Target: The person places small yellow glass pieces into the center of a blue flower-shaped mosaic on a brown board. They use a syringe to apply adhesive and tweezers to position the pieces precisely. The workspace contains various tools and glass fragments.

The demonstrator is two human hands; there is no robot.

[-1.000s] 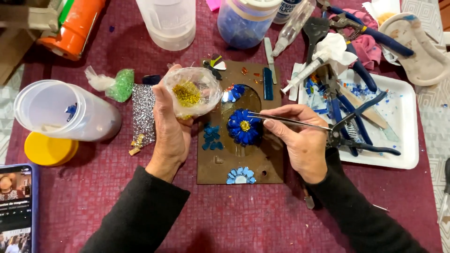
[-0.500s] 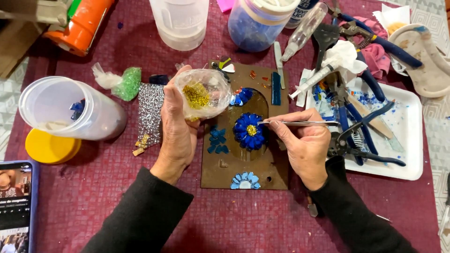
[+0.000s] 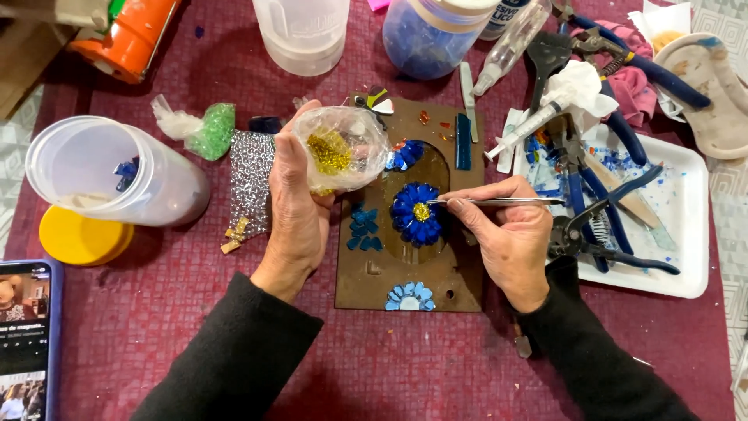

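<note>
My left hand (image 3: 298, 204) grips a small clear plastic bag of yellow beads (image 3: 340, 150), lifted over the top left of a brown wooden board (image 3: 389, 274). My right hand (image 3: 508, 230) pinches metal tweezers (image 3: 499, 202), their tip touching the yellow centre of a blue glass flower (image 3: 415, 214) set in the middle of the board. A smaller pale blue flower (image 3: 408, 297) lies at the board's near edge, and blue petal pieces (image 3: 363, 228) sit left of the big flower.
A white tray (image 3: 686, 234) with blue-handled pliers (image 3: 592, 226) and glass chips lies on the right. A clear jar (image 3: 109, 175) on its side, a yellow lid (image 3: 78, 236) and a phone (image 3: 27, 335) are on the left. Jars, a syringe (image 3: 523, 129) and bottles stand behind.
The tweezers' tip has come down onto the flower's centre, which now shows more yellow. My left hand keeps the bag raised in nearly the same place.
</note>
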